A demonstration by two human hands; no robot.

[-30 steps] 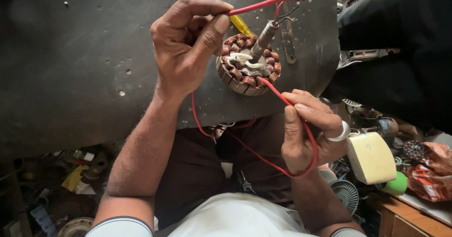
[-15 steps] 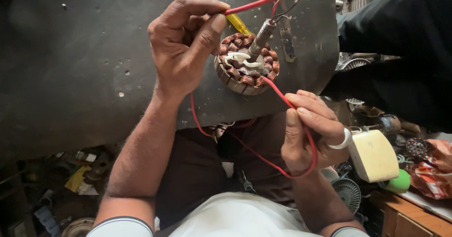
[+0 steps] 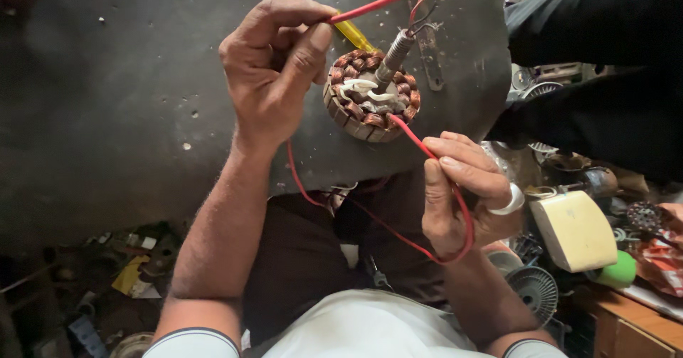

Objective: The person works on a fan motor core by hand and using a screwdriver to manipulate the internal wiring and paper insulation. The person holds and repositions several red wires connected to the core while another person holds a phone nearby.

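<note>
A round motor stator (image 3: 371,95) with copper windings and a metal shaft stands on a dark worktable (image 3: 128,80). My left hand (image 3: 274,70) pinches a red wire and a yellow-tipped probe (image 3: 353,36) at the stator's upper left edge. My right hand (image 3: 462,191), wearing a white ring, pinches another red wire (image 3: 409,130) that runs up to the stator's lower right rim and loops back down past my wrist.
A person in dark clothing (image 3: 597,66) stands at the right of the table. A cream plastic housing (image 3: 575,230), a green object (image 3: 617,271), a small fan part (image 3: 537,294) and motor parts crowd the right. Scraps litter the floor at lower left (image 3: 135,272).
My right hand has drifted slightly down and right with its wire. My left hand keeps its pinch at the stator.
</note>
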